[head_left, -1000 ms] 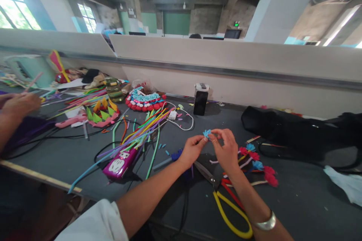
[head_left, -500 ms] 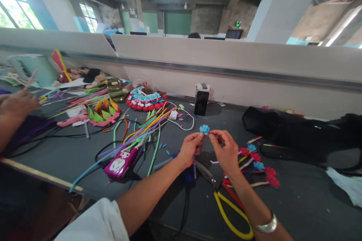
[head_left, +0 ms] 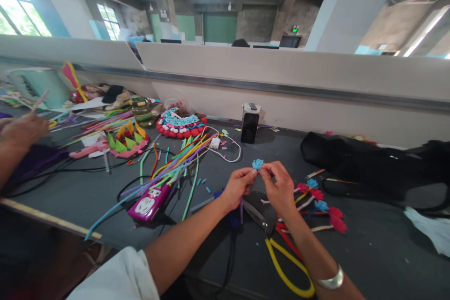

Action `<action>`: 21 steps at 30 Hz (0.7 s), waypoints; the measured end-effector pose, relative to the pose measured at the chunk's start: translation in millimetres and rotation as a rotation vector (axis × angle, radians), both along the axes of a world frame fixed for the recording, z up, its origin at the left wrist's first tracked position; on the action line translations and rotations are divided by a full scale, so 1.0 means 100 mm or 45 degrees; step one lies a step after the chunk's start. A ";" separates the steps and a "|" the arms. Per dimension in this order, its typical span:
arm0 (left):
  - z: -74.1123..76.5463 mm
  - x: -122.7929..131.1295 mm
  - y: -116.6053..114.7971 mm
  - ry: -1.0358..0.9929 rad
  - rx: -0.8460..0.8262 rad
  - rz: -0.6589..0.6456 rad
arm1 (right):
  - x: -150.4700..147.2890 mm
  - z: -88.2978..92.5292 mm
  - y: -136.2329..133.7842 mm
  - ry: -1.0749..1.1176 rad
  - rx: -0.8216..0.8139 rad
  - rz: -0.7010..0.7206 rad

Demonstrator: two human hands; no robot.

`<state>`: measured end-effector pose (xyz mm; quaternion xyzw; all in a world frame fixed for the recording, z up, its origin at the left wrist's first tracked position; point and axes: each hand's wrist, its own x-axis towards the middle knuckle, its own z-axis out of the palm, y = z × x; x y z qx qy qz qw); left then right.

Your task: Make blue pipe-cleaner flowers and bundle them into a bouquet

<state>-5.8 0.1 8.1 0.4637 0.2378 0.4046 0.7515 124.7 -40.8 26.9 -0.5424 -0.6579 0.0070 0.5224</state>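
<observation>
A small blue flower (head_left: 258, 164) with frilly petals is pinched between my two hands above the dark table. My left hand (head_left: 240, 187) is closed on its base, and a purple stem (head_left: 241, 211) hangs down below those fingers. With thumb and forefinger, my right hand (head_left: 278, 185) grips the flower's right side. Scissors with yellow handles (head_left: 277, 253) lie partly under my right forearm, blades toward my left hand. Right of that arm rest several finished-looking flowers (head_left: 317, 194) in red and blue on stems.
A purple power strip (head_left: 149, 204) lies under a bundle of coloured pipe cleaners (head_left: 183, 159). Behind stand a phone (head_left: 250, 127) and a beaded red-and-blue piece (head_left: 181, 124). A black bag (head_left: 362, 164) lies at right. Another person's hand (head_left: 24, 129) works at far left.
Both hands have brought the blue flower slightly right and down, and my left fingers have moved closer to my right. The flower has tilted, its petals now seen more from the side.
</observation>
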 end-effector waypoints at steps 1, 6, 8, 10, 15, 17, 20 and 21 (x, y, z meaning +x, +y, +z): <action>0.00 0.00 0.00 0.007 0.026 0.004 | 0.01 0.00 0.00 -0.013 -0.010 -0.006; 0.00 0.01 -0.01 0.034 0.113 0.015 | 0.02 0.00 0.00 -0.061 -0.037 -0.038; 0.01 0.01 -0.01 0.025 0.092 0.015 | 0.00 0.00 0.00 -0.045 -0.036 -0.044; 0.01 0.01 0.00 0.000 0.035 0.014 | -0.03 0.00 0.00 -0.005 -0.025 -0.038; -0.02 -0.01 0.04 -0.069 -0.086 0.007 | -0.08 0.02 -0.02 0.080 0.052 -0.037; -0.02 -0.02 0.05 -0.096 -0.097 0.001 | -0.08 0.02 -0.03 0.093 0.065 -0.050; -0.01 -0.02 0.06 -0.119 -0.119 0.011 | -0.08 0.00 -0.02 0.097 0.040 -0.037; -0.01 -0.02 0.05 -0.121 -0.126 0.013 | -0.08 -0.01 -0.02 0.099 0.028 -0.032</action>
